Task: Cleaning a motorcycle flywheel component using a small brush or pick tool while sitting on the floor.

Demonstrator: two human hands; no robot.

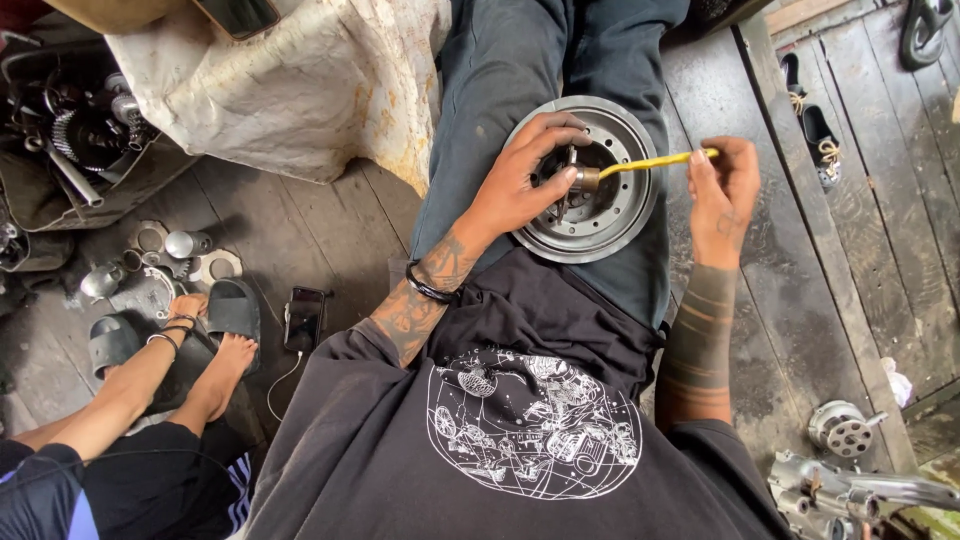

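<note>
Dark wooden floorboards [800, 300] surround the lap where the left hand [520, 185] should pin the round metal hub [592, 180] firmly while the right hand [728, 185], pinching the yellow-handled tool [650, 163], works squarely at its centre.

Black phone [304, 318] on plank floor [300, 215], grey sandals [232, 309], metal parts [840, 428]

Left hand [520, 185] steadying round metal disc [620, 225] on lap, right hand [725, 185] pinching yellow-handled tool [650, 163] at its hub.

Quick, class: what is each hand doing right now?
Left hand: closed on a small part inside the metal disc.
Right hand: closed on the yellow tool.
</note>
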